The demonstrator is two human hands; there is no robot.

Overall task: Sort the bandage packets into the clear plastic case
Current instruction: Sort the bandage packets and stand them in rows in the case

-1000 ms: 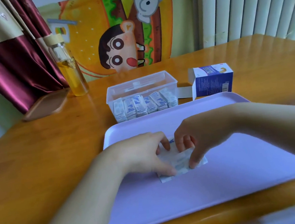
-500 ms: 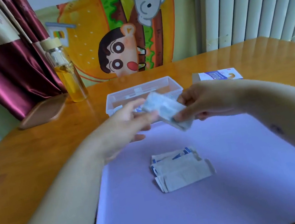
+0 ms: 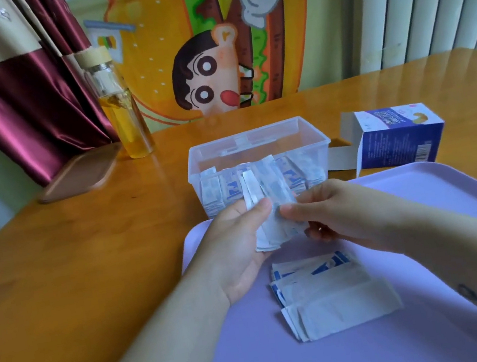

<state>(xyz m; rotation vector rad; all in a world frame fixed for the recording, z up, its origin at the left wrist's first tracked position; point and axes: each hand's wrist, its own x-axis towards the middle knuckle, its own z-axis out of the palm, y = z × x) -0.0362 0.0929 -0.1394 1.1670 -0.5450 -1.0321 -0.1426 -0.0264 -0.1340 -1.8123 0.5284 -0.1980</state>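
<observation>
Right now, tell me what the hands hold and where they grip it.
Both hold one bunch of bandage packets: the left hand pinches its middle, the right hand its lower right edge.

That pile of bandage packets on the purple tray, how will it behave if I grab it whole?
Probably light and floppy: the pile looks like thin paper wrappers. It lies fanned out on the tray, so it would likely slide apart unless pinched firmly.

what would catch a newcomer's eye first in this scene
The left hand and right hand grip a fan of packets mid-frame, just in front of the clear case, where more stand in a row. A loose pile lies on the lilac tray below the hands, and a bright cartoon burger cloth hangs behind the table.
</observation>
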